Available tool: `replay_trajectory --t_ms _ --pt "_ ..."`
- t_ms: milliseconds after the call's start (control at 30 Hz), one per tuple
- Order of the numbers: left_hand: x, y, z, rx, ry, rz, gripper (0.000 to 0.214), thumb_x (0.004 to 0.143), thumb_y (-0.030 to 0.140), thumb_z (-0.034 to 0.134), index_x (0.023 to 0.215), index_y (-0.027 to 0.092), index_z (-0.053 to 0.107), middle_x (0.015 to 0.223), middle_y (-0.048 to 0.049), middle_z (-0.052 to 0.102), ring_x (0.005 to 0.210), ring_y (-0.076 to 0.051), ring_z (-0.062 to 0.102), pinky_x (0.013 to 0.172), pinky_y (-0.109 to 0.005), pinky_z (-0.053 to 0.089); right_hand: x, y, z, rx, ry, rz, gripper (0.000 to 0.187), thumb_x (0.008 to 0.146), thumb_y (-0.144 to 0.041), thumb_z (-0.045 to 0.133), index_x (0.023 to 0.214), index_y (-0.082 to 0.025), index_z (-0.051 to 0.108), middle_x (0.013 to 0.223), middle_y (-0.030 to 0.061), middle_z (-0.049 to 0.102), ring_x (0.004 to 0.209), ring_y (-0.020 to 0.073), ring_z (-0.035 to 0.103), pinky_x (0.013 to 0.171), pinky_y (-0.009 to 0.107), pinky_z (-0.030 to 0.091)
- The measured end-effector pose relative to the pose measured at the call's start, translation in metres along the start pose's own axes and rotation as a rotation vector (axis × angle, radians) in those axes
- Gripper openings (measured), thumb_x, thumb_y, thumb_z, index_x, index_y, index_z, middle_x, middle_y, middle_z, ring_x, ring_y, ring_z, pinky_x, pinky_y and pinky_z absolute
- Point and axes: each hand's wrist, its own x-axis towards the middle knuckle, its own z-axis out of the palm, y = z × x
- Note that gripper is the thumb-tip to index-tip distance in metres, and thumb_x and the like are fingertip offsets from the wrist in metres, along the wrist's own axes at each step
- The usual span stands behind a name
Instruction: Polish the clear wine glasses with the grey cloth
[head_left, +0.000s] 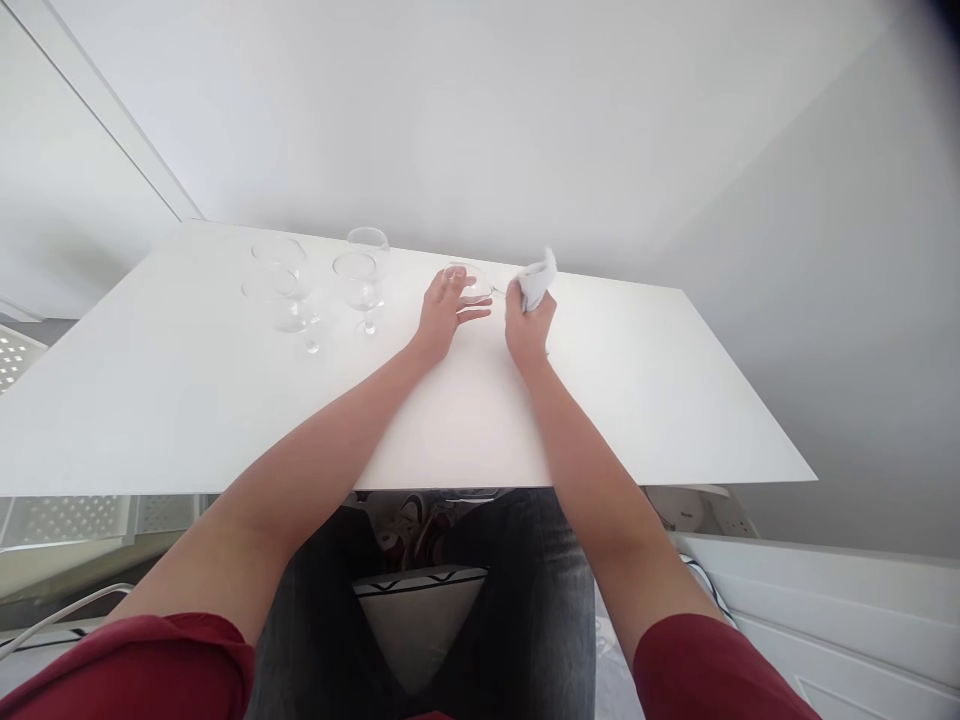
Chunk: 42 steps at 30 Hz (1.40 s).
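A clear wine glass (474, 288) lies sideways between my hands, its bowl to the left and its stem to the right. My left hand (448, 308) is closed around the bowl, with the thumb and fingers on either side of it. At the foot end, my right hand (529, 315) grips a crumpled white cloth (535, 282); the glass's foot is hidden in the cloth and fingers. To the left, several clear stemmed glasses stand upright in a group, among them a nearer glass (358, 282) and a larger one (279, 300).
The white table (465, 430) reaches back to a white wall (480, 120). My legs are beneath its front edge. White perforated baskets (71, 518) sit below at left, and a white drawer unit (840, 610) stands at lower right.
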Motion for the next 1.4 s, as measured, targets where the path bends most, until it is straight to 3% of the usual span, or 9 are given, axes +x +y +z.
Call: replay_trajectory --t_ms 67,267,433,533,667,833,1067,1267,1400 --pt "0.000 0.002 0.000 -0.014 0.006 -0.016 0.050 0.102 0.071 0.063 0.126 0.027 0.062 0.143 -0.0111 0.065 0.112 -0.027 0.082 0.095 -0.042 0.070 -0.002 0.001 0.003 0.034 -0.025 -0.007 0.051 0.096 -0.065 0.066 0.082 -0.021 0.044 0.071 -0.0003 0.043 0.068 0.0112 0.046 0.060 0.025 0.040" --pt "-0.003 0.011 -0.002 0.023 -0.032 0.021 0.052 0.097 0.070 0.072 0.131 0.031 0.065 0.145 -0.0099 0.068 0.112 -0.026 0.082 0.080 -0.031 0.069 0.021 0.018 -0.005 0.467 0.004 0.471 0.060 0.096 -0.080 0.041 0.086 -0.022 0.047 0.072 0.0025 0.049 0.063 0.0140 0.053 0.056 0.027 0.048" --pt "-0.003 0.008 0.001 0.075 -0.072 -0.090 0.064 0.094 0.082 0.065 0.121 0.024 0.072 0.121 -0.0115 0.076 0.079 -0.019 0.082 0.054 -0.024 0.057 0.037 0.028 -0.019 0.615 0.141 0.281 0.046 0.094 -0.066 0.048 0.098 -0.022 0.060 0.109 0.0085 0.068 0.108 0.0202 0.072 0.093 0.039 0.064" --pt "-0.006 0.008 0.005 0.082 -0.201 -0.172 0.068 0.086 0.082 0.076 0.116 0.021 0.073 0.114 -0.0112 0.076 0.070 -0.017 0.079 0.051 -0.025 0.057 0.029 0.018 -0.017 0.590 0.027 0.237 0.045 0.094 -0.064 0.056 0.111 -0.023 0.065 0.126 0.0082 0.070 0.122 0.0213 0.070 0.099 0.040 0.063" --pt "-0.005 0.009 0.005 0.015 -0.146 -0.123 0.063 0.091 0.079 0.074 0.120 0.023 0.069 0.117 -0.0098 0.076 0.074 -0.015 0.077 0.065 -0.030 0.067 0.011 0.000 -0.005 0.490 -0.282 0.232 0.051 0.081 -0.058 0.085 0.115 -0.023 0.069 0.115 0.0072 0.074 0.106 0.0211 0.070 0.081 0.031 0.061" --pt "0.002 0.002 0.001 0.036 0.044 -0.031 0.050 0.101 0.071 0.067 0.127 0.028 0.060 0.122 -0.0083 0.075 0.071 -0.012 0.071 0.056 -0.026 0.058 0.007 0.002 -0.004 0.477 -0.463 0.263 0.051 0.079 -0.058 0.092 0.104 -0.019 0.071 0.089 0.0022 0.067 0.077 0.0137 0.062 0.070 0.026 0.055" --pt "0.007 -0.009 0.000 0.098 0.167 0.052 0.047 0.106 0.073 0.056 0.122 0.029 0.056 0.123 -0.0073 0.070 0.084 -0.015 0.068 0.066 -0.029 0.055 0.005 0.010 -0.010 0.367 -0.487 0.101 0.040 0.075 -0.048 0.097 0.097 -0.019 0.081 0.101 0.0029 0.073 0.094 0.0157 0.065 0.086 0.028 0.057" --pt "0.006 -0.008 -0.002 0.106 0.180 0.022 0.041 0.109 0.068 0.052 0.117 0.029 0.056 0.112 -0.0041 0.068 0.075 -0.013 0.059 0.067 -0.028 0.050 0.005 0.004 -0.018 0.248 -0.934 0.040 0.020 0.079 -0.038 0.091 0.084 -0.020 0.085 0.090 0.0049 0.068 0.089 0.0174 0.060 0.080 0.030 0.052" --pt "0.005 -0.005 -0.002 0.150 0.217 0.058 0.042 0.108 0.072 0.049 0.120 0.031 0.054 0.119 -0.0040 0.067 0.084 -0.015 0.062 0.070 -0.029 0.052 0.007 0.006 -0.015 0.142 -0.741 -0.053 0.012 0.079 -0.028 0.083 0.090 -0.024 0.086 0.108 0.0060 0.066 0.104 0.0191 0.061 0.091 0.032 0.054"
